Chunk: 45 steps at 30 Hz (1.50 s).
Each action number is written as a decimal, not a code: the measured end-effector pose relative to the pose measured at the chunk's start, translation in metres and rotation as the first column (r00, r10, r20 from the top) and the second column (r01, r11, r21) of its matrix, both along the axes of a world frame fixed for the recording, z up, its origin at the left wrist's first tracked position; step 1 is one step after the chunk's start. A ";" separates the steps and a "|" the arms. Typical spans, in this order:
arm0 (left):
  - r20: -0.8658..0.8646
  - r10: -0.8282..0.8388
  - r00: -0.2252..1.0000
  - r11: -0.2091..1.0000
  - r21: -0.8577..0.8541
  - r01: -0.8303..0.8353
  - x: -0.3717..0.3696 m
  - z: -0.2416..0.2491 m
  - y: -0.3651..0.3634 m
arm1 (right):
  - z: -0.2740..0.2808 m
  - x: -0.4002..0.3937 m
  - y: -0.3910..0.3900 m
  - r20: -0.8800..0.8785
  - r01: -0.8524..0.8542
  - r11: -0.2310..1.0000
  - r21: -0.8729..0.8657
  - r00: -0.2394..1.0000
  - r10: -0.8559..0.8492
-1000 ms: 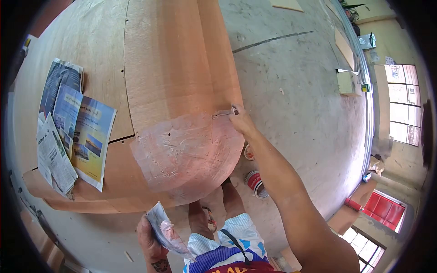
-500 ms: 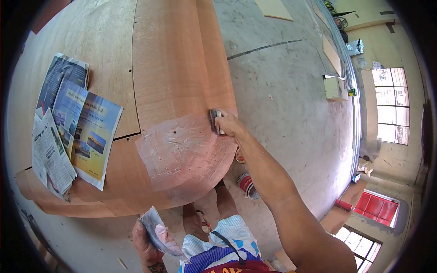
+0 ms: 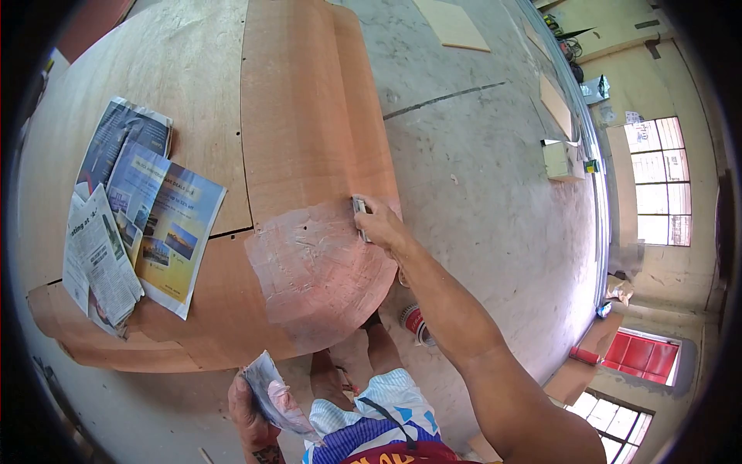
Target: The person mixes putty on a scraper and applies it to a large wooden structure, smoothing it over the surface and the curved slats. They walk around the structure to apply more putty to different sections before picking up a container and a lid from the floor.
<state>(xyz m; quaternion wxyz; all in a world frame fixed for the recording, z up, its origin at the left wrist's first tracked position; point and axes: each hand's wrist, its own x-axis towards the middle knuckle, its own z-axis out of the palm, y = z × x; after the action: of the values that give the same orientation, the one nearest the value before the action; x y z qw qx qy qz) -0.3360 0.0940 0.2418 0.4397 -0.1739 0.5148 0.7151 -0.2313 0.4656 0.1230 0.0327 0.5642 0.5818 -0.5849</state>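
My right hand [image 3: 379,223] is closed around a putty knife [image 3: 359,215], whose blade meets the curved edge of a wooden panel [image 3: 309,116]. Below and left of the blade spreads a patch of pinkish putty [image 3: 309,271], uneven and streaked, over the rounded corner. At the bottom, my left hand [image 3: 246,410] grips a flat grey palette [image 3: 267,379], seemingly a thin sheet, close to my body. A lump of pink putty [image 3: 280,396] sits on it. Most of my left fingers are hidden under the palette.
Newspaper sheets [image 3: 174,240] lie on the panel's left part. On the concrete floor [image 3: 471,193] right of the panel stands a red and white can [image 3: 413,321], partly behind my forearm. Boards [image 3: 452,25] lie farther off, and windows [image 3: 661,182] line the right wall.
My right hand and the putty knife have shifted slightly down and left, and the blade's angle has changed. The view has shifted a little; my left hand still holds the palette.
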 end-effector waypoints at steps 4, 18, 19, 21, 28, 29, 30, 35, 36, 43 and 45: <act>-0.001 -0.097 0.995 0.992 0.077 0.097 -0.002 0.004 -0.009 | -0.008 -0.003 -0.031 -0.019 -0.152 0.820 0.552 0.981 0.195; -0.003 -0.067 0.998 0.977 -0.202 0.064 0.017 -0.009 0.017 | 0.002 0.061 0.023 -0.214 0.157 0.972 0.174 0.970 -0.118; 0.004 -0.093 0.996 0.977 -0.194 0.092 0.022 0.000 0.030 | -0.007 0.062 0.029 -0.211 0.132 0.982 0.136 0.972 -0.102; 0.013 -0.085 0.996 0.976 -0.200 0.086 0.028 0.000 0.035 | -0.027 0.058 0.034 -0.200 0.088 0.988 0.124 0.978 -0.062; 0.022 0.013 1.000 0.975 -0.224 -0.007 0.032 -0.022 0.028 | -0.041 0.119 0.025 -0.189 0.244 0.969 0.029 0.954 -0.234; 0.025 0.002 1.000 0.976 -0.218 0.004 0.033 -0.019 0.034 | -0.049 0.136 0.019 -0.185 0.255 0.966 0.030 0.952 -0.245; 0.028 -0.009 1.000 0.977 -0.213 0.015 0.034 -0.017 0.041 | -0.057 0.155 0.012 -0.179 0.268 0.963 0.034 0.949 -0.258; 0.009 -0.054 0.998 0.965 -0.255 0.055 0.039 -0.013 0.058 | -0.069 0.237 -0.007 -0.045 0.474 0.880 -0.044 0.879 -0.475; 0.009 -0.059 0.998 0.962 -0.268 0.059 0.041 -0.013 0.064 | -0.076 0.250 -0.006 -0.017 0.493 0.869 -0.042 0.870 -0.494; -0.010 -0.134 0.991 0.923 -0.366 0.121 0.091 -0.011 0.138 | -0.167 0.301 0.034 0.086 0.464 0.883 -0.075 0.885 -0.458; 0.005 -0.161 0.987 0.904 -0.400 0.149 0.104 -0.019 0.154 | -0.216 0.304 0.044 0.042 0.407 0.911 0.066 0.911 -0.410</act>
<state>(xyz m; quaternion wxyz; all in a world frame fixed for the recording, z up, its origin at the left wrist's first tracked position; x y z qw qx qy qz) -0.2323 0.2480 0.2226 0.4431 -0.2082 0.6682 0.5602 0.0729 0.5092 -0.0926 -0.0901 0.6898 0.4660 -0.5467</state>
